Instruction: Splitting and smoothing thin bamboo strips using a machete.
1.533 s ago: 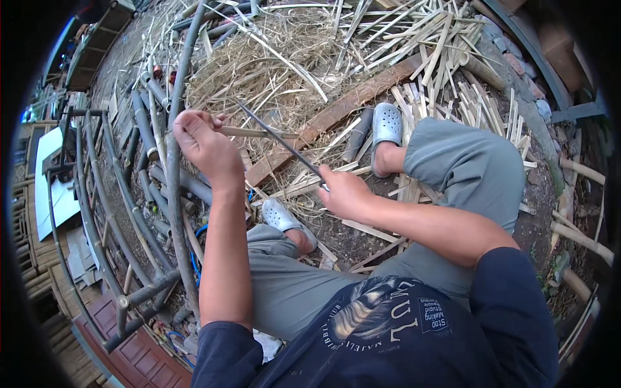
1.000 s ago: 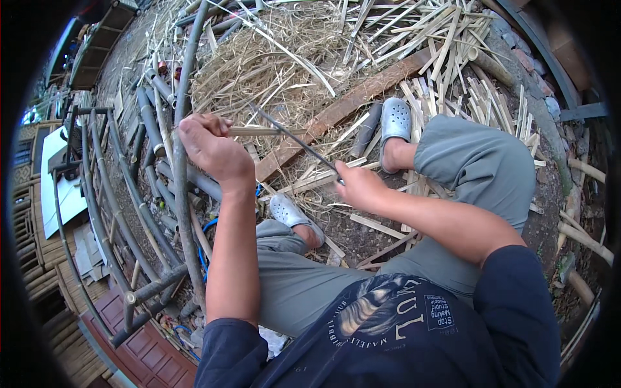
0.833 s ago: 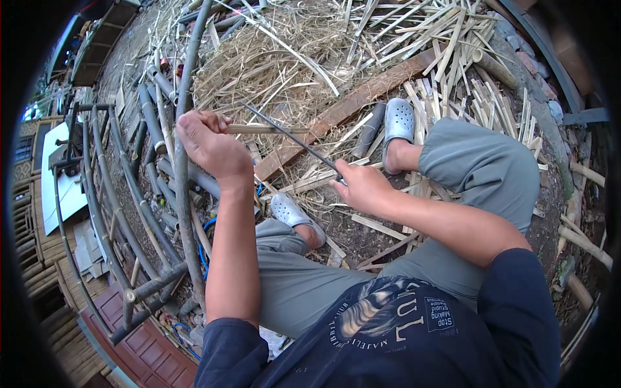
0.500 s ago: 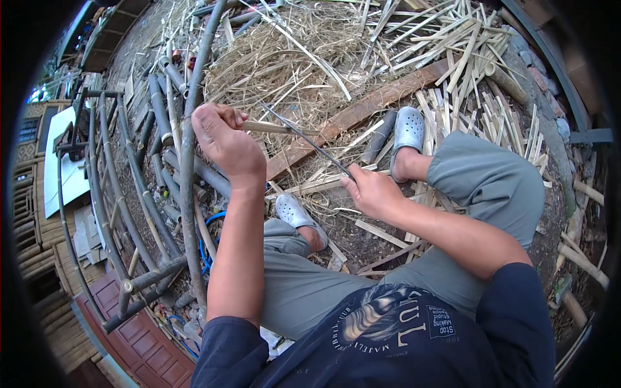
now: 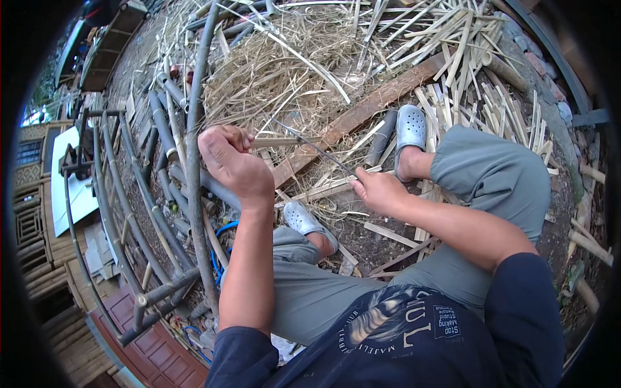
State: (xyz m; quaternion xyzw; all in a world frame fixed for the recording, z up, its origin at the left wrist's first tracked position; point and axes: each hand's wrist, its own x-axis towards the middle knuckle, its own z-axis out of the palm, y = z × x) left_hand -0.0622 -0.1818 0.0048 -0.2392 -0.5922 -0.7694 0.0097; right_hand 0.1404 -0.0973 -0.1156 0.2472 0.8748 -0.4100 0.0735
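Observation:
My left hand [image 5: 231, 161] is closed around the near end of a short bamboo stick [image 5: 277, 141] that points right. My right hand [image 5: 378, 191] grips the handle of a long thin knife [image 5: 310, 147]; its blade runs up and left and meets the stick near its far end. Both hands are held above my bent legs in grey trousers, with grey clogs [image 5: 410, 127] [image 5: 301, 217] on my feet.
A heap of dry bamboo shavings [image 5: 272, 64] lies ahead, with a long brown plank [image 5: 369, 107] across it. Split bamboo strips [image 5: 479, 84] are scattered at the right. Long bamboo poles [image 5: 193, 161] and a bent pole frame [image 5: 123, 213] stand at my left.
My left hand with the stick has stayed about level while the right hand has drawn the knife slightly toward me; the view has shifted a little.

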